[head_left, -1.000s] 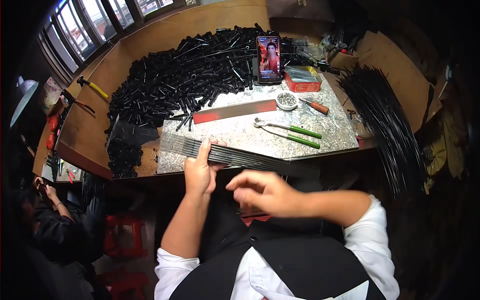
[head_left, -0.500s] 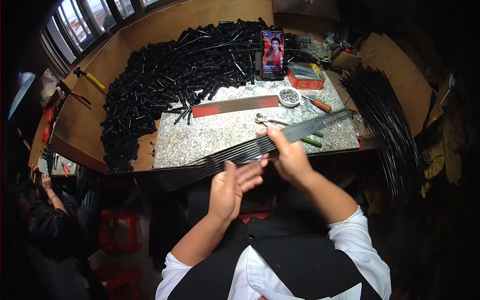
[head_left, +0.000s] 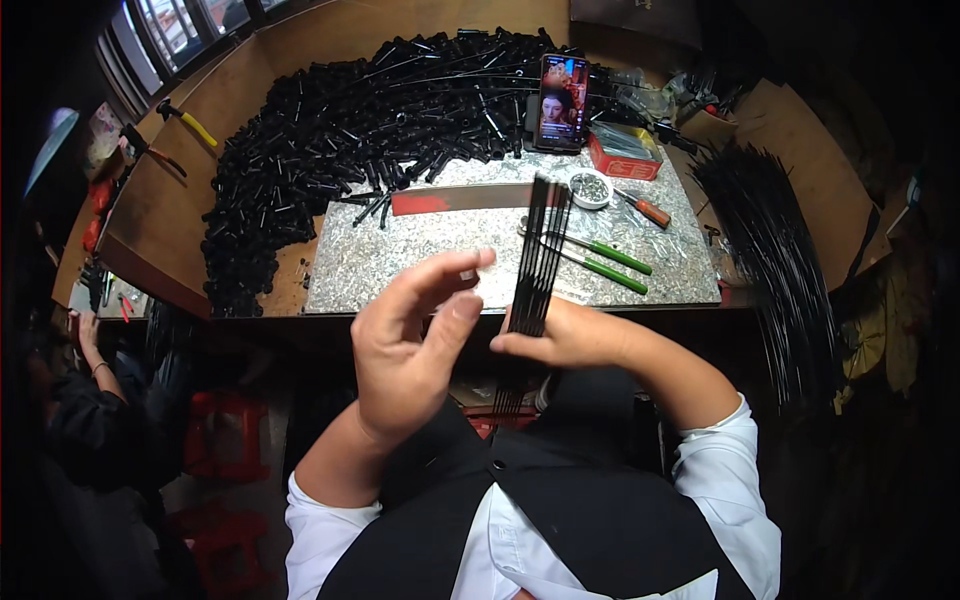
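A bundle of thin black rods (head_left: pixel 541 245) stands nearly upright in front of my body, with my right hand (head_left: pixel 565 335) wrapped around its middle. Its lower ends hang below the table edge. To the left of the rods, my left hand (head_left: pixel 405 340) is apart from them, fingers curved and thumb spread away, with nothing in its grasp. Behind the rods on the speckled board lie green-handled pliers (head_left: pixel 605 265), whose jaws are partly hidden by the rods. A flat brown and red strip (head_left: pixel 450 198) rests farther back.
Black tubular parts (head_left: pixel 370 130) form a large heap at the back left. A phone (head_left: pixel 563 105), a red box (head_left: pixel 625 155), a white bowl of small metal pieces (head_left: pixel 590 190) and an orange-handled screwdriver (head_left: pixel 650 210) are at right. More black rods (head_left: pixel 785 260) hang over the right edge.
The rod bundle has swung from a slanting, nearly level position to nearly upright in my right hand. My left hand has moved up and left, away from the rods.
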